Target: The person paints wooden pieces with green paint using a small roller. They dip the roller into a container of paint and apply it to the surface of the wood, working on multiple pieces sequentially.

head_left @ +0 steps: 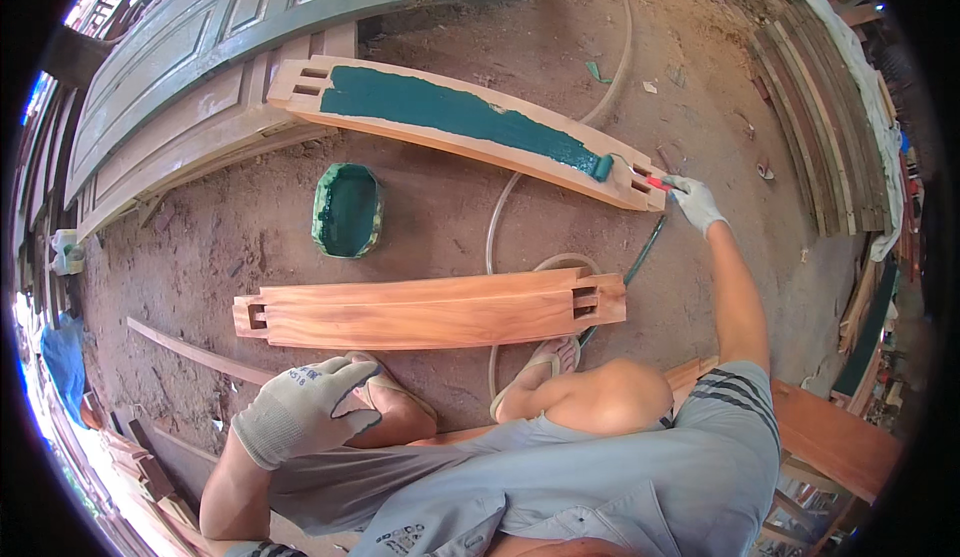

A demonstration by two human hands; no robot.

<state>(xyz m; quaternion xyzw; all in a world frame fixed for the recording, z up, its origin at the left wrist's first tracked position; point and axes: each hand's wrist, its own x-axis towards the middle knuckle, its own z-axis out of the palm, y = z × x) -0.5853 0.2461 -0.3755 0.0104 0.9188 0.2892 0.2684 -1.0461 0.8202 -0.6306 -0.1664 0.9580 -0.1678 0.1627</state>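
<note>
My right hand [695,203], in a pale work glove, is closed round the red handle of a small paint roller [602,166]. The roller's green sleeve rests near the right end of a long wooden piece [608,189] with slots cut at its ends. Wet dark green paint [430,112] covers most of this piece's upper face, leaving bare wood along the edges and ends. My left hand [305,412], also gloved, is held low over my lap with nothing in it, thumb apart from the fingers. Between the two wooden pieces stands a paint-smeared tub [321,219] of green paint.
A second, unpainted wooden piece [430,314] lies nearer my feet. Panelled doors [210,32] are stacked at the far left. A clear hose [494,227] winds over the dirt floor, passing under the wood. Planks [815,122] are piled at the right; a thin stick [644,249] lies near the roller.
</note>
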